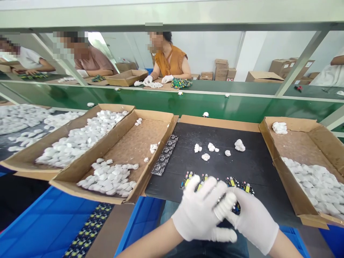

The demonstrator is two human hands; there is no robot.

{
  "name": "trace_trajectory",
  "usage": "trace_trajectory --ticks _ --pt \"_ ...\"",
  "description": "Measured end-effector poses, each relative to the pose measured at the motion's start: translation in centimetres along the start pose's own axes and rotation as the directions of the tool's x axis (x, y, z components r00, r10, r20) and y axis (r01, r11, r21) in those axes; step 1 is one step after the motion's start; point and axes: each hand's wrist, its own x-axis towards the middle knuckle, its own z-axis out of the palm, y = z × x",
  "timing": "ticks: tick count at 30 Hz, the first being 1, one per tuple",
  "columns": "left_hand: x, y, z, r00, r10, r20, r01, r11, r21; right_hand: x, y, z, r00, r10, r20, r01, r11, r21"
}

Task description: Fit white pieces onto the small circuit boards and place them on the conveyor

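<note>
- Workshop with pale walls, stacked cartons at the back, people in white gloves seated across the line.
- Green belt, smooth and glossy, running left to right under a grey metal frame.
- Black mat, matt and flat, directly ahead on the bench.
- Brown cardboard trays: left tray and mid tray side by side and slanted, right tray at the mat's far edge, all holding small white rounded shells.
- Blue plastic crate, low left, below the trays.
- Dark panel of joined boards, long axis slanting up to the right along the mid tray's wall.
- Left hand and right hand, in white knit gloves, touching at the mat's near edge, fingers of both pinched around one board.
- Board mostly hidden between the gloves; heading and long axis impossible to tell.
- Row of small boards with yellow and green parts, lying left to right just beyond the hands.
- Loose white lumps scattered mid-mat.
</note>
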Motion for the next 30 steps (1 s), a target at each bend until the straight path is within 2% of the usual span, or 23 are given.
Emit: trace_trajectory --ticks 3,5,8,13,15,19,21,25,27,30 --pt "-0.2 -2.2 -0.9 0.985 -0.167 0.033 0.165 0.983 0.076 -0.6 1.0 -1.2 1.000 0.003 -0.017 -0.003 1.000 0.012" --pt "-0.4 -3.1 -1.1 0.977 -0.182 0.108 0.172 0.981 0.091 -1.0 1.6 -1.8 0.999 -0.015 -0.031 0.015 1.000 0.010" --pt "-0.9 -3.3 -0.4 0.965 -0.180 0.190 0.160 0.980 0.115 -1.4 1.8 -2.0 0.998 -0.058 -0.033 0.059 0.998 0.005" --pt "-1.2 -1.9 1.1 0.975 -0.192 0.109 0.158 0.952 0.263 -1.3 0.3 -1.6 0.993 -0.111 -0.028 0.105 0.981 -0.162" --pt "-1.0 -1.2 1.3 0.983 -0.166 0.083 0.139 0.954 0.265 -0.9 -0.7 -1.2 0.990 -0.140 -0.021 0.131 0.964 -0.230" --pt "-0.7 -0.3 1.2 0.991 -0.133 -0.003 0.131 0.972 0.194 -0.2 -2.4 0.1 0.988 -0.143 0.059 0.153 0.958 -0.243" --pt "-0.7 -0.4 1.1 0.990 -0.131 -0.058 0.138 0.978 0.156 0.0 -2.8 0.6 0.989 -0.135 0.058 0.145 0.963 -0.226" --pt "-1.0 -0.7 0.7 0.986 -0.157 -0.059 0.159 0.987 0.018 0.0 -2.9 0.7 0.987 -0.148 0.063 0.156 0.974 -0.163" --pt "-1.2 -0.6 0.6 0.975 -0.216 -0.051 0.209 0.970 -0.122 -0.1 -3.0 0.6 0.987 -0.153 0.057 0.158 0.983 -0.096" --pt "-1.3 -0.3 0.6 0.930 -0.366 -0.025 0.327 0.857 -0.398 -0.1 -3.2 0.6 0.981 -0.190 0.021 0.188 0.978 0.088"
